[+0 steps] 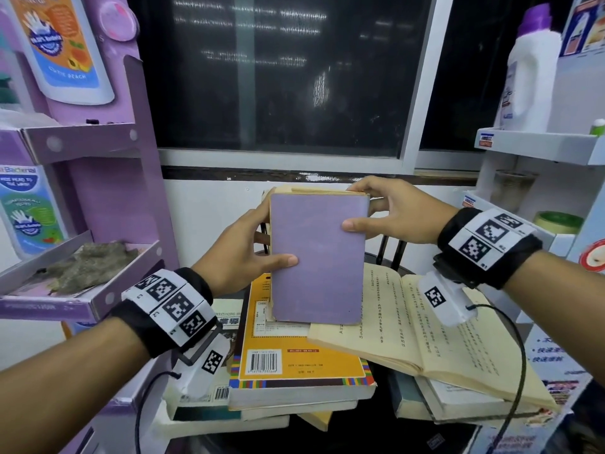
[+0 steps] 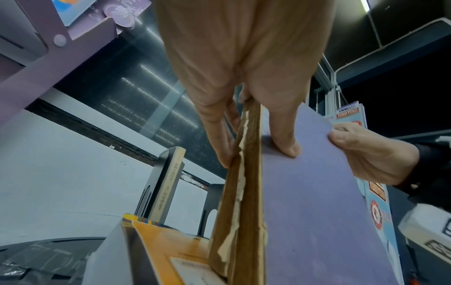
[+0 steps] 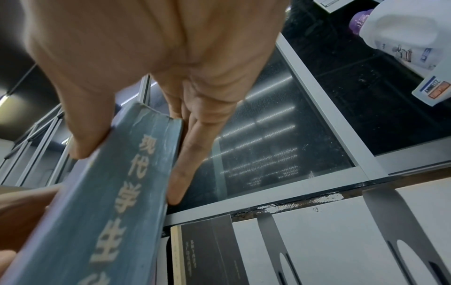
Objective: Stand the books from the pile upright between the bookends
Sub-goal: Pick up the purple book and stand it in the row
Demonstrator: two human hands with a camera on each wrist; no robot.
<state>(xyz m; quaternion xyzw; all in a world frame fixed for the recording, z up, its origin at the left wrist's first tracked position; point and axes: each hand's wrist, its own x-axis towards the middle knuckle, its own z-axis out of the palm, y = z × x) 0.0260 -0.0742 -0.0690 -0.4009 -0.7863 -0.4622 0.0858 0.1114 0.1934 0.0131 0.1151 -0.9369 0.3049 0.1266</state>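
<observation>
Above piled books (image 1: 301, 362), purple book (image 1: 317, 260) (upright) pinched between both hands' thumbs and fingers.

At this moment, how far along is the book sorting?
Done: one dark book already stands upright beside a metal bookend. In hand: both hands, left and right, grip a purple-covered book, held upright above the pile. Left: the orange book, an open book and several more beneath them lie flat. So it is early in the job.

Purple shelf (image 1: 98, 178); white bottle (image 1: 532, 77); window (image 1: 278, 77)
</observation>
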